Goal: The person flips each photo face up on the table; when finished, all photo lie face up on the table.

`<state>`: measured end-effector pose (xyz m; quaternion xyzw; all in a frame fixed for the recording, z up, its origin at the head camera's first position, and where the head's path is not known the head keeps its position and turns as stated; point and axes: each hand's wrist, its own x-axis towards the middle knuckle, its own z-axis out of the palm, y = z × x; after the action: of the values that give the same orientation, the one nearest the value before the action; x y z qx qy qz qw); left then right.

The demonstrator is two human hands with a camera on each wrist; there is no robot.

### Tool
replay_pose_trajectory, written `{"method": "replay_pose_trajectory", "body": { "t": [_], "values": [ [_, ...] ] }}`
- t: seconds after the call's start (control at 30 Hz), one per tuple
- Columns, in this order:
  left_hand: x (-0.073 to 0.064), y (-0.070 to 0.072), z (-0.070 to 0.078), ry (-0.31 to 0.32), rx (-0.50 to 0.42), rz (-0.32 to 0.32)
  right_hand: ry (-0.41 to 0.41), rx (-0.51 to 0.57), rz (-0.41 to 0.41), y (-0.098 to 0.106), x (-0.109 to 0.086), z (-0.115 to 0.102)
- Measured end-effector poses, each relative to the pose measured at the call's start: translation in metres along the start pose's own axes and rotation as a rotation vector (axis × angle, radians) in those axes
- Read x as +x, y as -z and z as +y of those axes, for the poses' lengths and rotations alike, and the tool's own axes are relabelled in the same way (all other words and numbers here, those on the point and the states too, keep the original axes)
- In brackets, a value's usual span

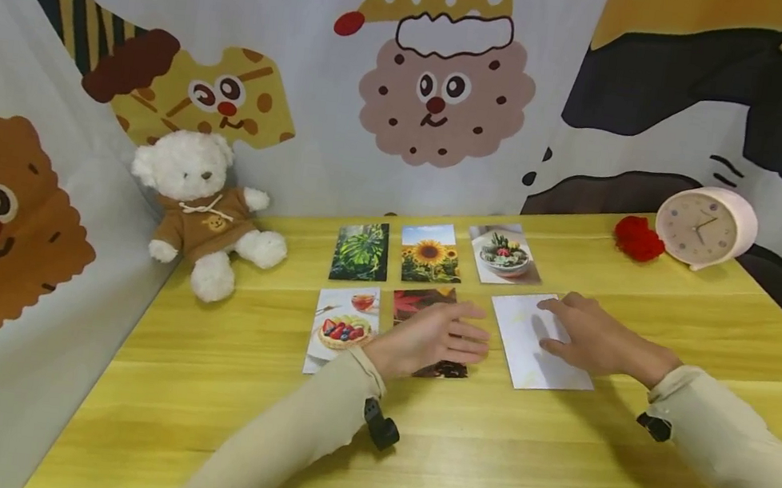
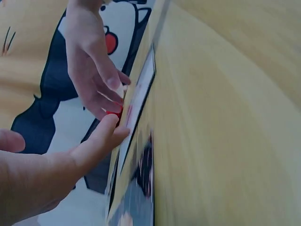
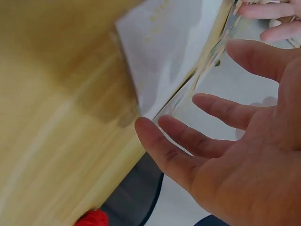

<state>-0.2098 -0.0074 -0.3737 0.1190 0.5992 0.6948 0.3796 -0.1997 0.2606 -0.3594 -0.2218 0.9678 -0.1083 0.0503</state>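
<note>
My left hand (image 1: 434, 337), its fingers extended, hovers over a red maple leaf card (image 1: 413, 301) and covers much of it. To its right a white card (image 1: 517, 343) lies with a mostly blank face up. Over that card's right side is my right hand (image 1: 591, 335), thumb and fingers apart and nothing between them. In the right wrist view the fingers (image 3: 178, 134) look loosely bent beside the white card (image 3: 174, 47); whether a fingertip touches it, I cannot tell. A fruit tart card (image 1: 337, 302) lies left of the maple leaf card.
Behind lie a green leaf card (image 1: 361, 253), a sunflower card (image 1: 429, 252) and a salad bowl card (image 1: 506, 253). A white teddy bear (image 1: 202, 214) sits at the left. A pink clock (image 1: 700, 227) and a red fluffy ball (image 1: 638, 238) stand at the back right of the wooden table (image 1: 467, 462).
</note>
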Motion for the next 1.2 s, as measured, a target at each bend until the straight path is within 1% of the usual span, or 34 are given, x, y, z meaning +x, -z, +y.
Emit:
{"method": "replay_pose_trajectory", "body": {
  "t": [0.1,0.23,0.33,0.47,0.57,0.7,0.83,0.93,1.07,1.2],
  "values": [
    [0.008,-0.011,0.001,0.024,-0.030,0.015,-0.053,-0.009,-0.054,0.000,-0.006,0.003],
    [0.014,-0.024,0.002,0.053,-0.048,0.002,-0.095,-0.028,-0.082,-0.004,-0.010,0.004],
    [0.016,-0.028,0.002,0.062,-0.052,0.004,-0.122,-0.025,-0.081,-0.007,-0.011,0.002],
    [0.019,-0.031,0.002,0.072,-0.063,0.049,-0.154,-0.019,-0.089,-0.009,-0.009,-0.003],
    [0.021,-0.033,0.003,0.075,-0.084,0.090,-0.135,-0.034,-0.061,-0.012,-0.008,-0.006],
    [0.023,-0.032,0.003,0.049,-0.082,0.125,-0.086,-0.062,-0.006,-0.017,-0.010,-0.009],
    [0.025,-0.031,0.001,0.011,-0.102,0.126,-0.056,-0.060,0.026,-0.019,-0.012,-0.011],
    [0.026,-0.030,-0.001,0.000,-0.132,0.131,-0.035,-0.040,0.045,-0.020,-0.012,-0.012],
    [0.030,-0.030,-0.003,-0.007,-0.120,0.145,-0.028,-0.006,0.053,-0.019,-0.012,-0.014],
    [0.036,-0.031,-0.007,-0.021,-0.083,0.144,-0.041,0.027,0.042,-0.017,-0.013,-0.015]
  ]
}}
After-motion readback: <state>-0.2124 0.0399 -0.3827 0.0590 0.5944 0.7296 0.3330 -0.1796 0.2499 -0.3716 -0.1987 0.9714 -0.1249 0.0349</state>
